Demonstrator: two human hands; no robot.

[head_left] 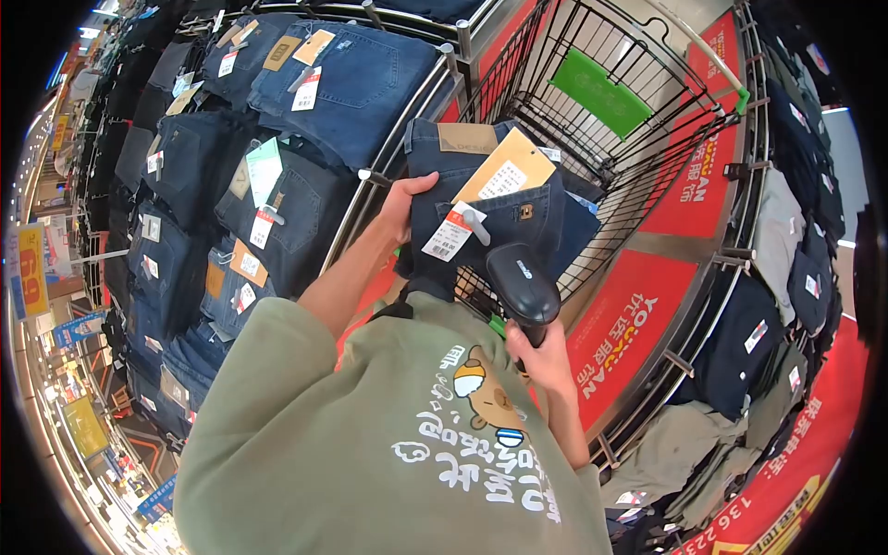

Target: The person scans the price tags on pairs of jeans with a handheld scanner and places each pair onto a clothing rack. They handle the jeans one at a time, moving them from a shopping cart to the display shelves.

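A folded pair of dark blue jeans [536,213] with a tan card tag [507,166] and a white price tag [449,231] lies over the near end of a wire shopping cart [638,185]. My left hand [407,205] is closed on the left edge of the jeans, thumb on top. In my right hand [544,356] is a black handheld scanner [523,287], gripped by its handle. The scanner's head is just below the jeans, near the price tag and a grey security tag [475,225].
Racks of folded jeans [324,83] with metal rails [370,176] stand close on the left. At the right, a shelf holds folded clothes [735,342] behind a rail. Red printed panels [624,333] lie beside the cart, which bears a green plate [601,92].
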